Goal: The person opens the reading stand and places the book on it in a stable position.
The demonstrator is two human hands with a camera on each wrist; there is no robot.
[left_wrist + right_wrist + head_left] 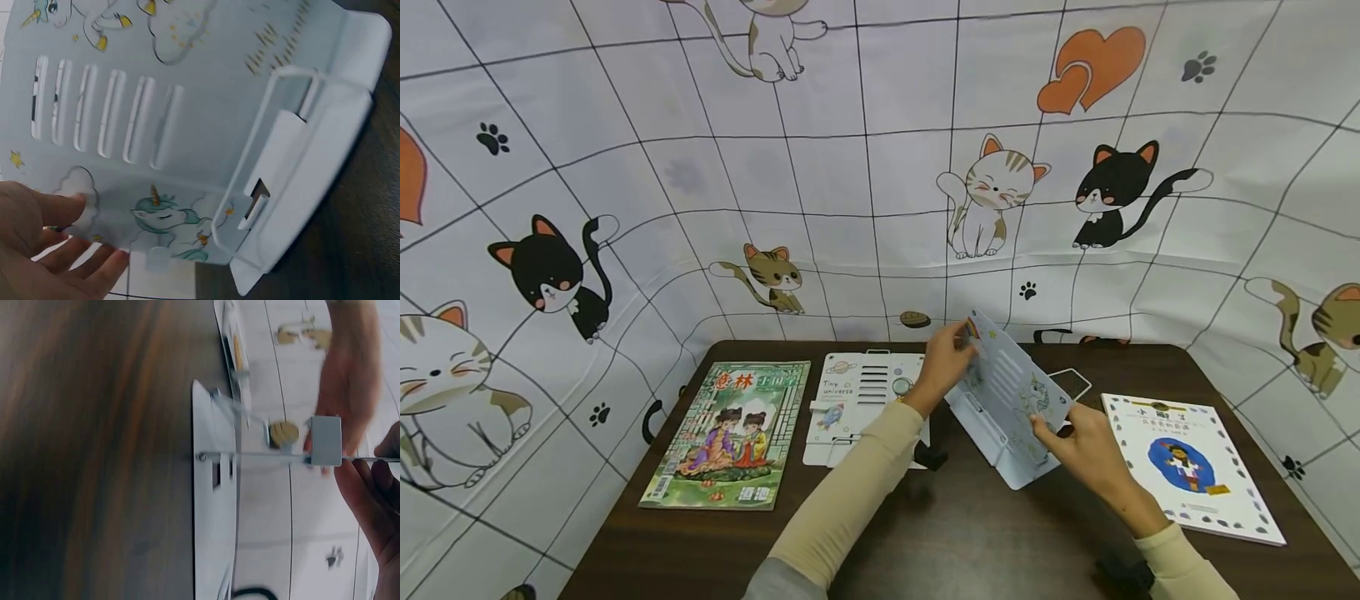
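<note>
A pale book stand printed with unicorns, stars and a rainbow is held between both hands, its slotted panel tilted up from its base. My left hand pinches the panel's upper left edge; in the left wrist view, the thumb lies on the printed face and the fingers are behind. At the lower right edge, my right hand grips the panel between thumb and fingers. A white wire loop and a clip sit along the base. The right wrist view catches the panel edge-on, with the right-hand fingers around it.
Left of the hands lies a second white book stand marked "Tiny universe", beside a green illustrated magazine. A white book with a blue oval lies on the right. The dark table backs onto a cat-print cloth.
</note>
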